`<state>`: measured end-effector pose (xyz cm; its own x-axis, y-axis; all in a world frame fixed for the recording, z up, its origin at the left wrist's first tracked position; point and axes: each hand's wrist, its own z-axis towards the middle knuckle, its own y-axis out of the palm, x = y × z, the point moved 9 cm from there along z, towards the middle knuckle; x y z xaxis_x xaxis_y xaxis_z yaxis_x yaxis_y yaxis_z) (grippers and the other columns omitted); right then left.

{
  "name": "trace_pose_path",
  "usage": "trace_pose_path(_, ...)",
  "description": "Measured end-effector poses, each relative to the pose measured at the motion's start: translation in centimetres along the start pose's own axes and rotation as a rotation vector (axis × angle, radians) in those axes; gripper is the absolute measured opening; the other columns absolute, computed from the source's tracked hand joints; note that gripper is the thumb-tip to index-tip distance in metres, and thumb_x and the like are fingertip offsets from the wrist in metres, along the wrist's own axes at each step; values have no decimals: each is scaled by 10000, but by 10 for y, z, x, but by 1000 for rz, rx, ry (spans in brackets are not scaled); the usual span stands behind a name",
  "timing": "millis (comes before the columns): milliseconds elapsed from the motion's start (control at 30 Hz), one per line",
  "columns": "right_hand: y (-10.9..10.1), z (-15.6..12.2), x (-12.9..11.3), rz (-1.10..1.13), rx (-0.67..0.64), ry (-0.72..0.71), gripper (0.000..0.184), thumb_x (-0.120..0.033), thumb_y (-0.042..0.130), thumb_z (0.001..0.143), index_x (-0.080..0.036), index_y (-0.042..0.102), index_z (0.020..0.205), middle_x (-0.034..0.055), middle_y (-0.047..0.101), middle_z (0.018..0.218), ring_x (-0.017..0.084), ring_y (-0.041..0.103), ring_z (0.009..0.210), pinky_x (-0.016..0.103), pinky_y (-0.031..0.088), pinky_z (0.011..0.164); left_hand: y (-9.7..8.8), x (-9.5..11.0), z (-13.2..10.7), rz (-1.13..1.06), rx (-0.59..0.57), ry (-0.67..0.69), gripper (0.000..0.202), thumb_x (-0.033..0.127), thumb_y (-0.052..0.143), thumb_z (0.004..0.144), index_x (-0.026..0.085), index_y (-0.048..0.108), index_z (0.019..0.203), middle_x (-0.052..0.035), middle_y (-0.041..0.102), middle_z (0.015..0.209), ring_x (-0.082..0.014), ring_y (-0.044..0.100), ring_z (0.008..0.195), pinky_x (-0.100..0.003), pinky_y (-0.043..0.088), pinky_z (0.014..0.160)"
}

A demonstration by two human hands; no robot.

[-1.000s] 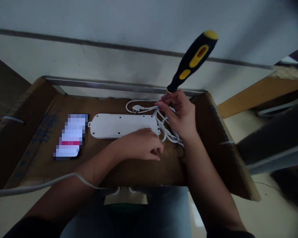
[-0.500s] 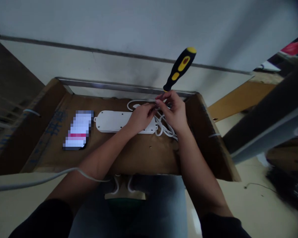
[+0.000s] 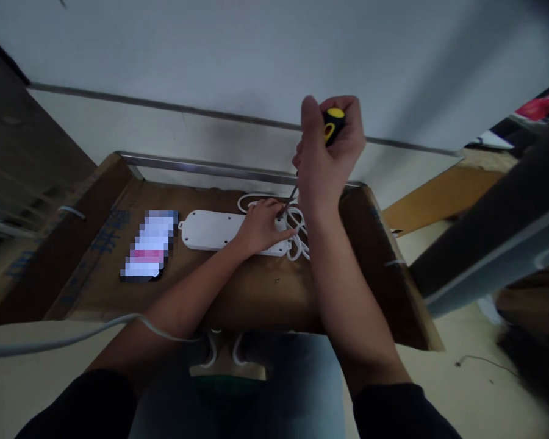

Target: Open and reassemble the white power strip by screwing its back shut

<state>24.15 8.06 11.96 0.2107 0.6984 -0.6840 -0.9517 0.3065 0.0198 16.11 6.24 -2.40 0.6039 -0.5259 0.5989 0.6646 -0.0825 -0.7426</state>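
Observation:
My right hand [image 3: 327,152] is raised and shut around the black-and-yellow handle of a screwdriver [image 3: 332,124], with its thin shaft slanting down to the end of a white power strip [image 3: 217,230]. The strip lies with its back facing up, showing small round holes. My left hand [image 3: 263,227] rests on that end and holds the strip, close to the screwdriver tip. A white cord [image 3: 298,235] lies looped beside the strip, partly hidden by my hands and right forearm. The tip's exact contact point is hard to make out.
The strip lies in a shallow cardboard tray [image 3: 265,299] with printed blue marks, next to a phone [image 3: 149,246] with a pixelated screen. A metal bar [image 3: 205,169] runs along the far edge. A white cable [image 3: 73,336] crosses the near edge. A dark beam [image 3: 489,244] intrudes at right.
My right hand has turned the screwdriver from handle-up to shaft-down and closed over the handle. My left hand has moved from the cord onto the strip's end.

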Motion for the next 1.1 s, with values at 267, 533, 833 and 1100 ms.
trace_pose_path(267, 8, 8, 10, 350, -279, 236, 652, -758, 697, 847, -268, 268, 803, -136, 265, 514, 17, 151, 354, 223, 86, 377, 3, -2, 4, -224, -16, 70, 267, 225, 710, 921, 148, 744, 1174, -107, 777, 1139, -241, 726, 1036, -355, 558, 951)
trace_pose_path(533, -23, 1, 16, 254, -20, 34, 632, -615, 843, 789, -291, 344, 1000, -48, 542, 873, 58, 443, 555, 257, 432, 467, 5, -18, 8, -401, 47, -24, 238, 245, 696, 978, 159, 824, 1159, -71, 844, 1080, -206, 773, 922, -307, 575, 888)
trace_pose_path(833, -53, -47, 19, -130, 226, -219, 463, -539, 786, 886, -268, 438, 1028, -7, 512, 926, 102, 591, 766, 288, 522, 668, 2, -26, 4, -471, 109, -106, 140, 255, 764, 910, 163, 850, 969, -45, 838, 900, -198, 747, 815, -297, 541, 789)
trace_pose_path(1100, -49, -75, 28, -196, 49, -80, 617, -515, 829, 837, -261, 511, 1301, 66, 646, 1131, 146, 665, 879, 325, 577, 762, -8, -25, 6, -396, 136, -167, 74, 195, 795, 861, 126, 793, 833, -6, 782, 779, -138, 660, 703, -240, 446, 682)
